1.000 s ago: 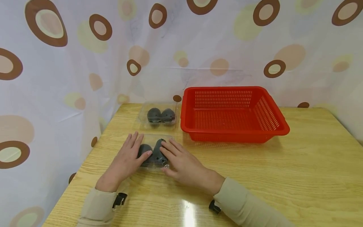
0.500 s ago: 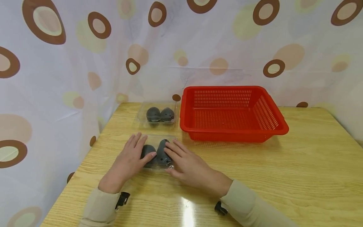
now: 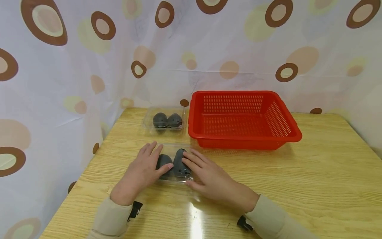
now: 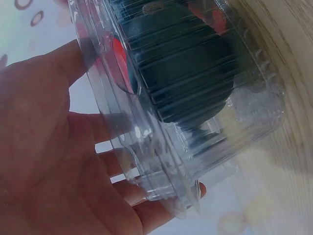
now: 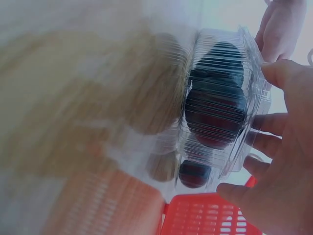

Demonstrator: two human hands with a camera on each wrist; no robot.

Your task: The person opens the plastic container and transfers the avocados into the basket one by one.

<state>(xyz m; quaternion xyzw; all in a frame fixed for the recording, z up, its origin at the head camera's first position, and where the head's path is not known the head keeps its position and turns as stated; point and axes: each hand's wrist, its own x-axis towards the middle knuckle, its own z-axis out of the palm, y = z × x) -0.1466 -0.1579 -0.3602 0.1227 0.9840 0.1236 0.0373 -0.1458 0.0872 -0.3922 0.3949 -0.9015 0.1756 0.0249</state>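
A clear plastic clamshell box lies on the wooden table close to me, with two dark grey rounded pieces inside. My left hand rests on its left half with straight fingers, the thumb on the lid. My right hand lies on its right half, fingers straight, thumb at the box's near edge. The left wrist view shows the ribbed box against my open palm. In the right wrist view the box sits under my right fingers.
A second clear box with two dark pieces stands farther back on the left. An empty red slotted basket sits to its right, near the back. A spotted curtain hangs behind the table and along its left side.
Both hands have slid the near box a little to the right, closer to the basket's front left corner. The far box and the basket have stayed put.
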